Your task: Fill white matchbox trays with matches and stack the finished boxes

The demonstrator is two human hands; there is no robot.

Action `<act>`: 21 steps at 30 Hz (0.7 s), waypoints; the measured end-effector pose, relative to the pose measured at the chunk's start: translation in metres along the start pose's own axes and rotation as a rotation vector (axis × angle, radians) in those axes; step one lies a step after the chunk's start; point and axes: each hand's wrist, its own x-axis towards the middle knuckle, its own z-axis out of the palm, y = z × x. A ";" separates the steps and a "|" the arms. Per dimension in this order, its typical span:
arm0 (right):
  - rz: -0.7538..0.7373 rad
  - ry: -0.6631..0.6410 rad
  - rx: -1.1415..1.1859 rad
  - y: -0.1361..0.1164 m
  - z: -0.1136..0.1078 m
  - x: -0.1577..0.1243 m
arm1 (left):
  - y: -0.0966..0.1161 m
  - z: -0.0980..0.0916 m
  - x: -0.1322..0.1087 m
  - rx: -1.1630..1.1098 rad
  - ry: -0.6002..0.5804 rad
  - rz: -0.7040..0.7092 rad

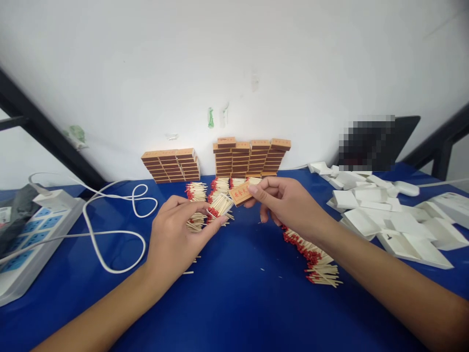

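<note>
My left hand (185,222) grips a white matchbox tray (221,208) filled with red-tipped matches, tilted between thumb and fingers. In my right hand (280,198) is an orange-brown matchbox sleeve (240,194), pinched between thumb and fingers. The sleeve's near end meets or overlaps the upper right end of the tray; I cannot tell whether the tray is inside it. Behind and below the tray lie heaps of loose matches (196,191). Under my right forearm another row of loose matches (311,256) runs along the blue table (234,303).
Stacked matchboxes (170,165) stand against the wall at left, with more stacked matchboxes (251,159) at centre. White empty trays (395,210) are piled on the right, before a dark tablet-like object (403,142). A power strip (40,234) and looping white cable (91,230) lie left.
</note>
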 end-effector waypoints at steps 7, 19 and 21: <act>-0.009 -0.027 -0.016 0.002 0.002 0.001 | 0.002 0.000 -0.001 -0.033 -0.002 0.015; -0.036 -0.070 0.018 0.008 0.003 0.002 | -0.003 0.001 0.001 -0.076 -0.051 0.084; -0.046 -0.068 0.017 0.008 0.003 0.002 | -0.003 0.001 0.001 -0.084 -0.055 0.090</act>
